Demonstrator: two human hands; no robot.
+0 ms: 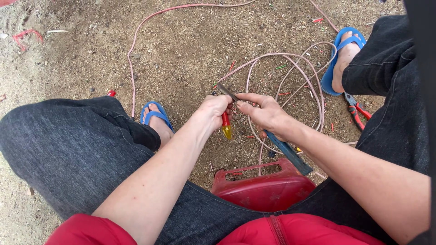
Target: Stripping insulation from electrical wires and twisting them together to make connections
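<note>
Head view: a small tool with a red and translucent yellow handle (225,126) is enclosed in the left hand (213,111), the fist being closed around its upper part while the yellow end hangs out below the fingers. A long, flat, dark metal blade with a blue-grey lower part (290,156) is gripped in the right hand (265,115), thumb and forefinger being pinched on it near its upper end. Both hands are held together above the sandy ground (181,50), in front of the edge of a red plastic stool (263,188) and between the two knees.

The blade is judged to be stiff, thin and fairly light, with an edge that may cut; it is best taken by the flat faces, well back from the tip. Its long axis runs diagonally, the narrow tip (222,87) pointing up and to the left, past the left hand's knuckles, the broad end pointing down and to the right toward the stool. The small tool is judged to be light and rigid, its smooth handle perhaps slippery; its long axis is nearly upright, yellow end downward.

A pale pink cable (290,56) lies looped on the ground beyond the hands, and red-handled pliers (356,111) lie beside a blue sandal (338,54).
</note>
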